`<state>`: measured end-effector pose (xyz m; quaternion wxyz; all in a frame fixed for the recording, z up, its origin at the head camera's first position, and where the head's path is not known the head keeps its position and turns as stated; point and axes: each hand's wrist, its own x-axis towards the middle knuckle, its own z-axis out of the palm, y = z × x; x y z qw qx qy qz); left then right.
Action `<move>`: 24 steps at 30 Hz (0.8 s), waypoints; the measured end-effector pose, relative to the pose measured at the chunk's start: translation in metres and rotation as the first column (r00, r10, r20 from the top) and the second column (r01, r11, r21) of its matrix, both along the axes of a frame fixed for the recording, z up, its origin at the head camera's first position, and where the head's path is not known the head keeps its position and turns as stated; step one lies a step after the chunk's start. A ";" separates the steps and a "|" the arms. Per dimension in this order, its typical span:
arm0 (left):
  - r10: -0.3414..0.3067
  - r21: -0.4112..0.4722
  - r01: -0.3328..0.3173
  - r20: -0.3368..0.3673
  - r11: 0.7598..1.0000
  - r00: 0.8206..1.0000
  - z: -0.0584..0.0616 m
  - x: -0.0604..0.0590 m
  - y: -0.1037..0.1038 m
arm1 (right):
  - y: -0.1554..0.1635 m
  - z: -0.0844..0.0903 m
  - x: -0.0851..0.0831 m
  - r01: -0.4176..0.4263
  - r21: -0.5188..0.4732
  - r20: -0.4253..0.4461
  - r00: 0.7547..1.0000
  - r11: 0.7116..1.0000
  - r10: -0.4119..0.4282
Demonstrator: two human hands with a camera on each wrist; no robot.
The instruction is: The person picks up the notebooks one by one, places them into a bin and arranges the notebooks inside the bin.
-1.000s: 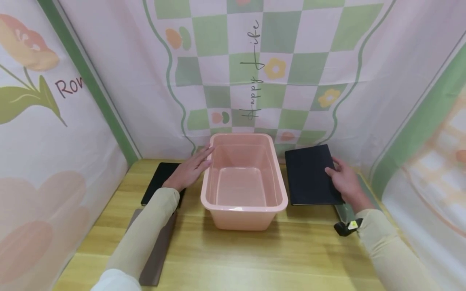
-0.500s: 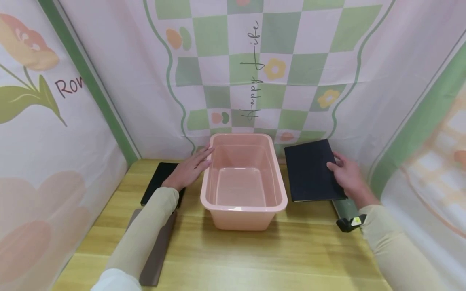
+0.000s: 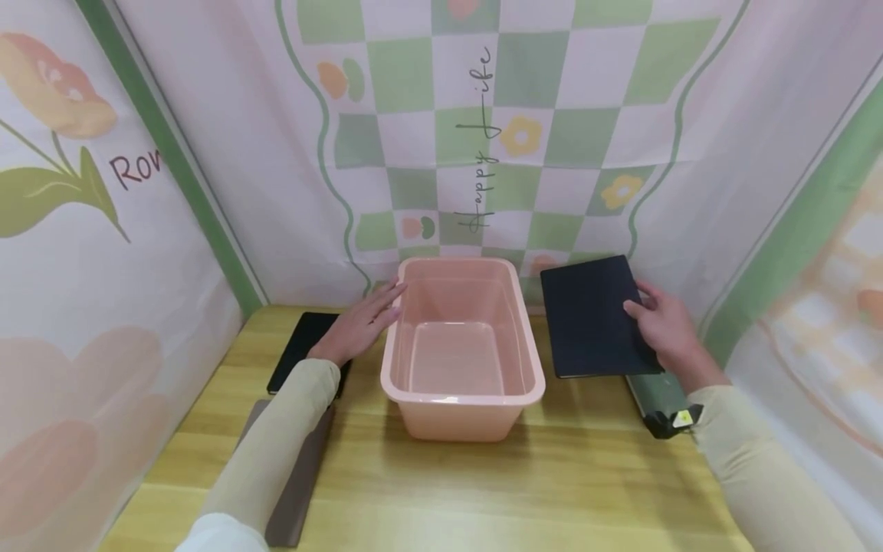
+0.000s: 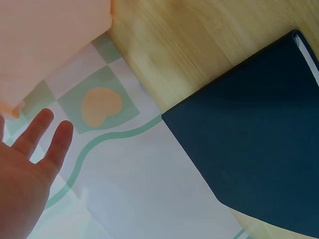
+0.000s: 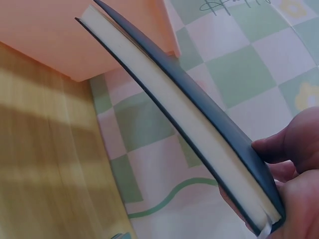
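Observation:
My right hand [image 3: 665, 326] pinches a dark navy notebook [image 3: 596, 318] by its right edge, thumb on the cover and fingers beneath. In the right wrist view the notebook [image 5: 189, 114] shows its cream page edges and a ribbon end near the hand [image 5: 294, 174]. To its left stands a pink plastic basin [image 3: 458, 399] with nothing inside. My left hand [image 3: 359, 326] rests on the basin's left rim with fingers extended. Below that hand lies a black notebook [image 3: 300, 337], partly covered by the wrist.
A brown-grey notebook [image 3: 303, 475] lies under the left forearm. Beneath the right wrist is a dark green flat item [image 3: 651, 395], with a black object bearing a yellow mark [image 3: 672, 422] at the wrist. A patterned cloth [image 3: 476, 138] hangs behind the wooden table [image 3: 483, 491].
My right hand has raised the navy notebook slightly and shifted it a little to the right, uncovering more of the green item. The left hand stays on the basin rim.

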<state>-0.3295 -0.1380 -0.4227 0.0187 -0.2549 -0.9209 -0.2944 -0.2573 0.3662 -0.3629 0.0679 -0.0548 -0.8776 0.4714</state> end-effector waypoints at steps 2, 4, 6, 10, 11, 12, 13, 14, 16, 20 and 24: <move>-0.001 0.001 0.001 0.000 1.000 1.000 -0.001 0.001 0.000 | 0.000 -0.001 0.000 0.006 -0.017 0.012 1.000 1.000 -0.006; 0.003 0.003 -0.003 -0.001 1.000 1.000 -0.002 0.001 0.000 | 0.001 -0.001 -0.002 0.014 -0.045 0.026 1.000 0.999 -0.013; 0.007 0.003 -0.007 0.000 1.000 1.000 -0.001 0.001 0.000 | 0.002 -0.001 -0.004 0.025 -0.081 0.039 0.999 0.996 -0.022; 0.010 0.001 -0.010 0.000 1.000 1.000 -0.001 0.001 0.000 | 0.001 0.002 -0.006 0.045 -0.124 0.052 0.998 0.991 -0.039; 0.010 -0.002 -0.010 -0.002 1.000 1.000 -0.001 0.001 0.000 | 0.001 0.003 -0.006 0.048 -0.124 0.054 0.998 0.991 -0.041; 0.010 -0.005 -0.010 -0.005 1.000 1.000 -0.001 0.001 0.000 | 0.001 0.004 -0.006 0.047 -0.118 0.055 0.998 0.992 -0.041; 0.007 -0.006 -0.007 -0.009 1.000 1.000 -0.001 0.001 0.000 | 0.000 0.006 -0.005 0.045 -0.112 0.056 0.998 0.993 -0.039; 0.007 -0.008 -0.007 -0.011 1.000 1.000 -0.002 0.000 -0.001 | 0.000 0.007 -0.005 0.041 -0.111 0.058 0.998 0.993 -0.035; 0.006 -0.010 -0.006 -0.017 1.000 1.000 -0.002 0.000 -0.001 | 0.000 0.010 -0.005 0.042 -0.108 0.059 0.998 0.993 -0.036; 0.008 -0.009 -0.009 -0.023 1.000 1.000 -0.003 -0.001 -0.001 | -0.002 0.015 -0.007 0.051 -0.107 0.062 0.997 0.993 -0.044; 0.007 -0.003 -0.007 -0.015 1.000 1.000 -0.003 -0.001 0.000 | -0.002 0.024 -0.010 0.051 -0.099 0.053 0.998 0.994 -0.046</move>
